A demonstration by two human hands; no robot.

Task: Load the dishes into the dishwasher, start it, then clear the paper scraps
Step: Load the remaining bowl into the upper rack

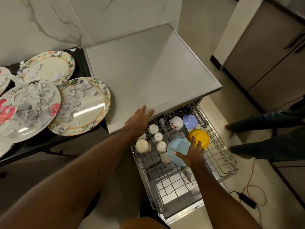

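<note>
The right hand (pixel 194 152) holds a light blue dish (pixel 179 147) standing on edge near the middle of the rack. Its thumb lies across the dish's face, and its fingers (pixel 198 143) spread behind the right rim, against a yellow bowl (pixel 199 138). The left hand (pixel 138 119) rests flat with straight fingers on the front edge of the dishwasher top (pixel 148 71).

The wire rack (pixel 219 154) is pulled out below that edge. On the black table (pixel 82 63) to the left lie three large plates: a floral plate (pixel 28 111) at the front edge, a colour-rimmed plate (pixel 89 109) just beside it at the right edge, and another colour-rimmed plate (pixel 47 66) towards the back.

The yellow bowl sits upside down at the right of the rack. Behind it are a purple bowl (pixel 189 121) and a white flowered bowl (pixel 176 123). Small white cups (pixel 157 137) stand upside down along the rack's left side. Paper scraps (pixel 36 96) are strewn over all three plates.
</note>
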